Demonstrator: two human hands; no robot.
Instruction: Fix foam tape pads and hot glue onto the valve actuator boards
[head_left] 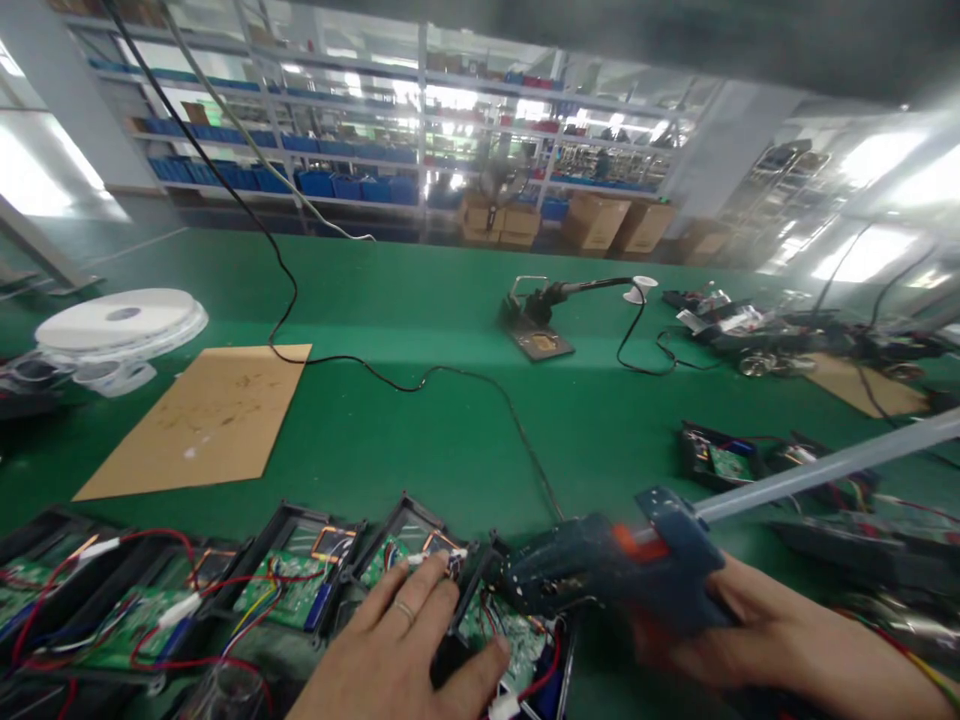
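My right hand [750, 625] is wrapped round the grip of a dark blue hot glue gun [600, 560]. A long translucent glue stick [832, 465] sticks out of its back. The gun's nozzle points left, at the top edge of a black plastic casing [566, 670] with a green circuit board [517, 645] and wires inside. My left hand [409, 635], wearing a ring, grips this casing's left side, thumb over the board and fingers reaching over the neighbouring casing [405, 515]. Whether the nozzle touches the casing is unclear.
More open casings with boards and red wires [292, 570] line the front left. Brown cardboard [210, 420] and a white spool [120, 320] lie behind them. A soldering iron stand [536, 325] is on the green bench. The gun's black cord [465, 372] crosses it. Casings [724, 455] lie right.
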